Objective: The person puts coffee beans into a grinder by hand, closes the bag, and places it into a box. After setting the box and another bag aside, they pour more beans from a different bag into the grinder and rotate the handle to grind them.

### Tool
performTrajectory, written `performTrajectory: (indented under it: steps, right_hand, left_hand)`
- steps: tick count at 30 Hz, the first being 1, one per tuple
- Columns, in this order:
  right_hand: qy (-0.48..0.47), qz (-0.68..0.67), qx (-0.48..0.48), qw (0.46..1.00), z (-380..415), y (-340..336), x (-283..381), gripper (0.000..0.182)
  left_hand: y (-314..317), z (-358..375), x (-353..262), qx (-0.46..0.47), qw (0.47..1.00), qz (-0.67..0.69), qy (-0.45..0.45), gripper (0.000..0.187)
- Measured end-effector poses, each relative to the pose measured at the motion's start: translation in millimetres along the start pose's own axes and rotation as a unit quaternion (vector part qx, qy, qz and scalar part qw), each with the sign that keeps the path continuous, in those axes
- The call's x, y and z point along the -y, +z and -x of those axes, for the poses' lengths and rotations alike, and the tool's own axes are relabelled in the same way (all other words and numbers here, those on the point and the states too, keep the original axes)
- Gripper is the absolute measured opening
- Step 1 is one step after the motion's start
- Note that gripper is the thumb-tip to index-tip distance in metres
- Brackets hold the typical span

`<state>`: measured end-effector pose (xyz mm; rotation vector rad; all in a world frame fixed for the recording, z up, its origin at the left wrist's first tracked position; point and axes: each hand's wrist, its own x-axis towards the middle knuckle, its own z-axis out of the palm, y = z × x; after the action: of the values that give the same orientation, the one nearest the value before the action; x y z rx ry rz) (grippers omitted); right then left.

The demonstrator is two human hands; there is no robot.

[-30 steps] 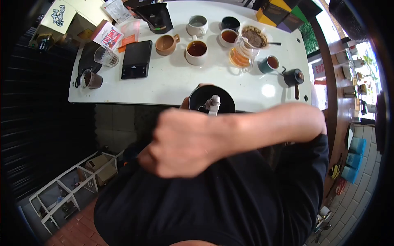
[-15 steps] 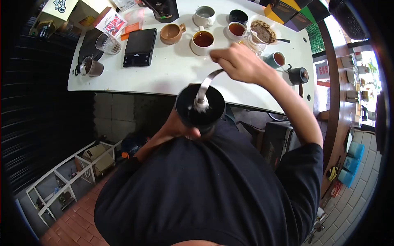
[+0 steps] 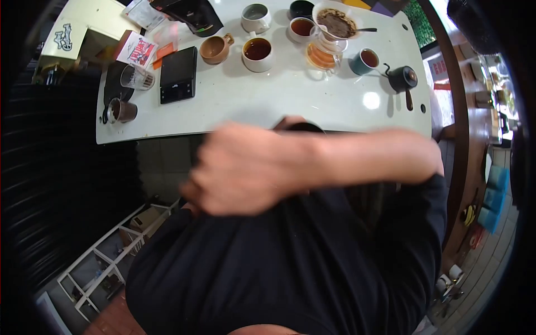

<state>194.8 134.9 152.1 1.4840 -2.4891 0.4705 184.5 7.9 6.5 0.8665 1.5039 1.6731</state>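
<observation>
My right hand (image 3: 240, 170), blurred by motion, is a closed fist in front of my chest, low and left of the grinder's top. It grips the grinder's crank, which it now hides. Only the dark rim of the black hand grinder (image 3: 306, 128) shows above my forearm, near the table's front edge. A small part of my left hand (image 3: 291, 119) shows against that rim, wrapped round the grinder; my right hand and forearm cover the rest.
On the white table (image 3: 240, 106) stand a black scale (image 3: 178, 75), a brown cup (image 3: 215, 50), a white cup of dark drink (image 3: 257, 53), a glass server (image 3: 324, 56) under a dripper with grounds (image 3: 336, 23), a teal cup (image 3: 364, 61) and a black kettle (image 3: 402, 79).
My right hand has swung down and left from above the table to my chest, now covering the crank and most of the grinder. The view has shifted, with the tabletop items higher in it.
</observation>
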Motion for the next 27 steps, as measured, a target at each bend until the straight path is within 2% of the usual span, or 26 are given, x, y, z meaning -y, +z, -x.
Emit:
performTrajectory:
  steps: [1,2,3,4,5,6,7,8,9,11,12,14,16,17,18,20,21,22,24,25,26,27]
  right_hand:
    - [-0.011,-0.009,-0.051,0.999,-13,-4,-23,0.023]
    - [0.085,-0.013,0.085,0.993,-29,-10,-42,0.020]
    - [0.051,-0.038,-0.039,0.997,-15,21,-79,0.017]
    - [0.121,-0.093,-0.057,0.987,1,27,-101,0.020]
    - [0.226,-0.052,0.056,0.971,19,21,-113,0.024]
    - [0.286,-0.091,0.002,0.954,47,30,-117,0.025]
    - [0.308,-0.064,0.004,0.949,77,39,-117,0.023]
    - [0.312,-0.103,-0.030,0.944,106,43,-107,0.021]
    - [0.336,-0.089,-0.061,0.936,123,44,-85,0.015]
    - [0.347,-0.053,-0.022,0.936,134,12,-39,0.018]
    - [0.331,-0.072,-0.010,0.941,137,0,-19,0.023]
    - [0.269,-0.022,-0.014,0.963,135,-2,13,0.029]
    - [0.245,0.046,-0.004,0.969,126,-11,16,0.020]
    - [0.252,0.045,-0.008,0.967,120,-10,21,0.020]
    - [0.198,0.030,-0.027,0.979,112,-9,24,0.015]
    - [0.070,0.022,-0.044,0.996,94,0,41,0.012]
    - [0.057,0.060,-0.059,0.995,85,-1,45,0.013]
    - [0.043,0.097,-0.072,0.992,77,-2,47,0.015]
    - [0.005,0.032,-0.089,0.996,39,1,31,0.015]
    - [0.006,0.020,-0.056,0.998,14,2,25,0.015]
    - [0.005,0.009,-0.022,1.000,-3,2,15,0.016]
    - [0.013,0.012,-0.045,0.999,-6,0,-11,0.016]
  left_hand:
    - [0,3,1,0.020,1.000,-0.016,-0.001,0.095]
    - [1,4,1,0.039,0.999,-0.030,0.000,0.096]
    - [2,2,-9,0.048,0.997,0.043,-0.043,0.105]
    - [-5,11,8,0.049,0.997,0.041,-0.042,0.105]
    - [-19,24,42,0.031,0.996,0.080,-0.003,0.109]
    - [-25,34,62,0.008,0.992,0.122,0.037,0.112]
    - [-9,29,26,-0.068,0.972,0.221,-0.025,0.117]
    - [-12,30,22,-0.111,0.959,0.249,-0.080,0.119]
    - [-11,29,22,-0.116,0.963,0.233,-0.067,0.118]
    - [-10,24,11,-0.131,0.966,0.216,-0.054,0.117]
    - [-11,20,-5,-0.134,0.971,0.189,-0.064,0.118]
    - [-9,19,-12,-0.131,0.976,0.158,-0.077,0.119]
    - [-11,14,-4,-0.123,0.973,0.196,-0.028,0.118]
    - [-14,16,-4,-0.097,0.963,0.239,-0.076,0.109]
    - [-13,13,-5,-0.091,0.965,0.235,-0.079,0.109]
    - [-7,1,-6,-0.112,0.990,0.080,-0.037,0.095]
    - [-5,-5,-5,-0.105,0.993,-0.031,0.052,0.087]
    - [-5,-11,-16,-0.108,0.992,-0.030,0.057,0.087]
    - [0,-16,-48,0.006,0.998,-0.050,0.048,0.087]
    - [4,-13,-43,0.016,0.997,-0.052,0.047,0.087]
    - [8,-6,-33,0.015,0.990,-0.117,0.076,0.091]
    - [9,0,-24,0.010,0.977,-0.183,0.108,0.095]
